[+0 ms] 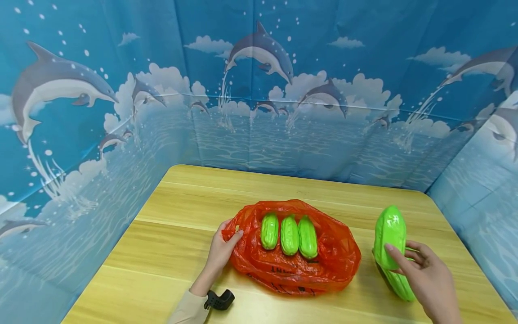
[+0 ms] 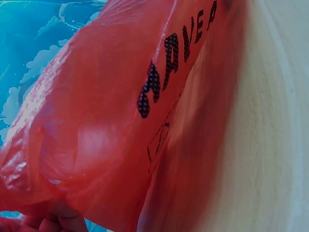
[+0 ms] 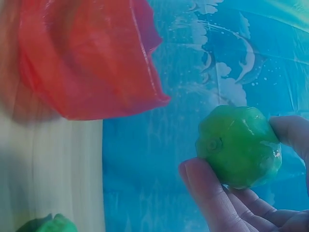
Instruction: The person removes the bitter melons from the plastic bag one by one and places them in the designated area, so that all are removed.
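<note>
Gourds side by side inside red bag, head view alone

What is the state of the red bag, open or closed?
Open: the red bag spreads wide, showing three green vegetables inside.

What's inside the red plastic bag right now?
Three green gourds lie side by side inside the open red plastic bag. Their undersides are out of sight, and I can't tell whether its folds cover anything else.
</note>
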The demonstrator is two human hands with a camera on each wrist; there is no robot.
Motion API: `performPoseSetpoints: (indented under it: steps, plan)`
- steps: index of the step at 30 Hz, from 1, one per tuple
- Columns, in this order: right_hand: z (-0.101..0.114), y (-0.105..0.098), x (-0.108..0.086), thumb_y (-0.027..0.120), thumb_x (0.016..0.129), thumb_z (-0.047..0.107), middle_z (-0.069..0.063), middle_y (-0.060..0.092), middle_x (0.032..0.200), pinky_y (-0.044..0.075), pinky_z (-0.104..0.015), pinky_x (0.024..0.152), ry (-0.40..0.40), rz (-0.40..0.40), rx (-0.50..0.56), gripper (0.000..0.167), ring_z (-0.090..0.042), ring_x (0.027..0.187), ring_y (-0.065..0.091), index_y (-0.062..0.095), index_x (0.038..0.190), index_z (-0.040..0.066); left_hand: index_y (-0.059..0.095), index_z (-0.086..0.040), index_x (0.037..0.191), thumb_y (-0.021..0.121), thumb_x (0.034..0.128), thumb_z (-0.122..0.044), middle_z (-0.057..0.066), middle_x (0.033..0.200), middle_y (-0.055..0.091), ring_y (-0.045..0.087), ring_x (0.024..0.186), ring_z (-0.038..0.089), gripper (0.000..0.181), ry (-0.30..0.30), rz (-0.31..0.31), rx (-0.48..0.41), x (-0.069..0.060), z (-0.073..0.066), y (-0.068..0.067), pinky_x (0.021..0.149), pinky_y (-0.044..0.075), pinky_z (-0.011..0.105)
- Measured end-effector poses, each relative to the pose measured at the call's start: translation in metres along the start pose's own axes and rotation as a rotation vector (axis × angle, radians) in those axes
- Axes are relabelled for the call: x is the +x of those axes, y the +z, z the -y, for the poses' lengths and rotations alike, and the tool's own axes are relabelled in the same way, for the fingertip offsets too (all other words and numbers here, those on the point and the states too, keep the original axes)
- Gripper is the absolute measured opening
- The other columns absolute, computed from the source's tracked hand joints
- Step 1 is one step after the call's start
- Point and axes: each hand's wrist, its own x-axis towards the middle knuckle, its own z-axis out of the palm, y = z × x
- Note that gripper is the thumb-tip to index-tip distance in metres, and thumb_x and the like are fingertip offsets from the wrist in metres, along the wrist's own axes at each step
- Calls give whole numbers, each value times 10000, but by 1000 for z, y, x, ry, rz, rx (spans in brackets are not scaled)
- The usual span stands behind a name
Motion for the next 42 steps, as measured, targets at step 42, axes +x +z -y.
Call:
performPoseSetpoints:
  steps: [42]
  plan:
    - [43,41,-2,674,855,440,-211,606,1146,538,-245,626,-193,110,31,672,-16,773,635,454,1306,-7,450,4,1319,650,908,-148,172,1251,548,566,1091,279,481,6,14,3,1,2,-1,894,487,360]
